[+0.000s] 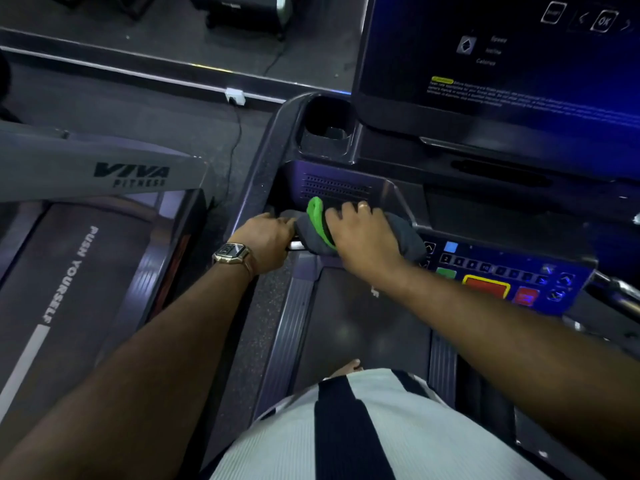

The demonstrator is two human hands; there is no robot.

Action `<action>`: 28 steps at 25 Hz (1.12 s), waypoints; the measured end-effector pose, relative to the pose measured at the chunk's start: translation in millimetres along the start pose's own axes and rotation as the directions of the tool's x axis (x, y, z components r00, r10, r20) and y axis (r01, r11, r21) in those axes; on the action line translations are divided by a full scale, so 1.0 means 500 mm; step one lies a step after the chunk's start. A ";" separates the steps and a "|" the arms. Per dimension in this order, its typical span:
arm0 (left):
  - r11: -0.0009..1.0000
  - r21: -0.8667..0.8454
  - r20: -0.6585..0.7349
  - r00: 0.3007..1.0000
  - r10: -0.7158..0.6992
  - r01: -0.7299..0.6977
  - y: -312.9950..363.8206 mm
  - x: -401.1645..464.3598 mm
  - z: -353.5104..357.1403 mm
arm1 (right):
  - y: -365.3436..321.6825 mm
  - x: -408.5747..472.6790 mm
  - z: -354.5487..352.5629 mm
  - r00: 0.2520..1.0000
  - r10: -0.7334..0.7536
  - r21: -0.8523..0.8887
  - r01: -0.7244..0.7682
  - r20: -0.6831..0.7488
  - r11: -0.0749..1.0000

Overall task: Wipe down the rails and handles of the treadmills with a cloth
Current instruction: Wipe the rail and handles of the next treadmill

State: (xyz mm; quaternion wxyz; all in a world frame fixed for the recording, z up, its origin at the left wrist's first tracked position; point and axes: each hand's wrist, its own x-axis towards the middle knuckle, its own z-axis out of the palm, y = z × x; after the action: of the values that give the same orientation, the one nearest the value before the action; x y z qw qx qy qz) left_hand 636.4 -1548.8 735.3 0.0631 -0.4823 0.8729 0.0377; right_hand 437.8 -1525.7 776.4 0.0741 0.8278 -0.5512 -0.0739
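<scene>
Head view: right hand [360,233] clamping cloth [313,233] around handle [294,244] running left-right, left hand [266,239] gripping bare end just beside.

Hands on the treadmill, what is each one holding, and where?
The right hand grips the grey and green cloth wrapped over the front handle. The left hand grips the same handle just left of the cloth.

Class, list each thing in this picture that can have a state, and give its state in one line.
Cloth: bunched over the handlebar, under the right hand.
Right hand: gripping the cloth.
Left hand: gripping the handlebar.
Console screen: lit.
Cup holder: nothing visible inside.
</scene>
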 end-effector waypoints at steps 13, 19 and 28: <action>0.996 -0.086 -0.049 0.998 0.033 -0.037 0.000 -0.006 -0.003 | -0.140 -0.203 0.039 0.577 0.176 0.245 -0.043 0.797 -0.969; 0.999 -0.010 -0.066 0.997 0.046 -0.046 0.005 -0.005 -0.007 | -0.110 -0.032 0.046 0.764 0.157 0.178 0.056 0.626 -0.982; 0.998 -0.015 -0.065 0.996 0.063 -0.064 0.005 -0.007 -0.016 | -0.151 0.012 0.070 0.751 0.178 0.175 0.085 0.636 -0.981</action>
State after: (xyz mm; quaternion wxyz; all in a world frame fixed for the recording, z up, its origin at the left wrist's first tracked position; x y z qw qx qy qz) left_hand 635.4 -1545.8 744.0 0.0295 -0.4559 0.8890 0.0317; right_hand 501.0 -1504.1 726.3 -0.7031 -0.0603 -0.3871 0.5934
